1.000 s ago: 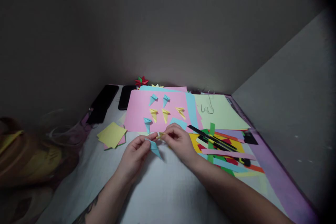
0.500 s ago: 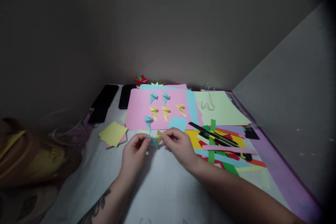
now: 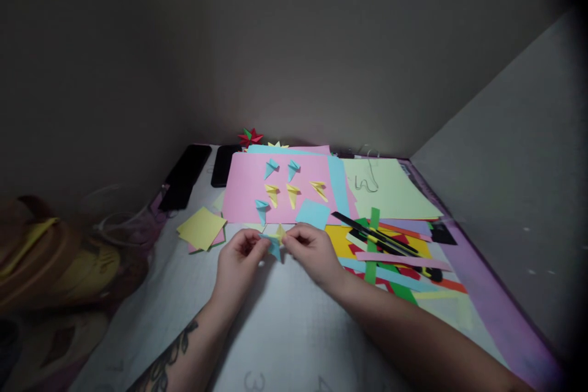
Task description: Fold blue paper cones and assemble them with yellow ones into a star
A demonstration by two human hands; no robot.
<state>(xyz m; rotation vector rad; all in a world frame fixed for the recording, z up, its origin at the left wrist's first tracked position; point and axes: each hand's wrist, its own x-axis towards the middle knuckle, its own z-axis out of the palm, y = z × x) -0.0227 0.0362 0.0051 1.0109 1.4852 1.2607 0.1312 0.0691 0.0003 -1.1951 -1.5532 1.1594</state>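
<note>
Between thumb and finger, my left hand (image 3: 241, 263) pinches a folded blue paper piece (image 3: 274, 248). My right hand (image 3: 316, 257) grips a folded yellow paper piece (image 3: 280, 233) that meets the blue one; whether the two are joined I cannot tell. Just beyond my hands lies a pink sheet (image 3: 243, 180). On it rest blue folded pieces (image 3: 293, 169) and yellow folded pieces (image 3: 292, 194), set apart from one another. A flat blue square (image 3: 313, 214) lies at the sheet's near right corner.
Yellow square papers (image 3: 201, 228) are stacked at the left, near two black phones (image 3: 225, 165). Coloured strips (image 3: 399, 259) and a black cutter (image 3: 395, 245) lie at the right, before a pale green sheet (image 3: 390, 187). A red-green paper star (image 3: 250, 136) stands at the back.
The blue piece in my fingers has turned, its point now hanging lower and more to the right. The whole view has shifted slightly. The pieces on the pink sheet stay in place.
</note>
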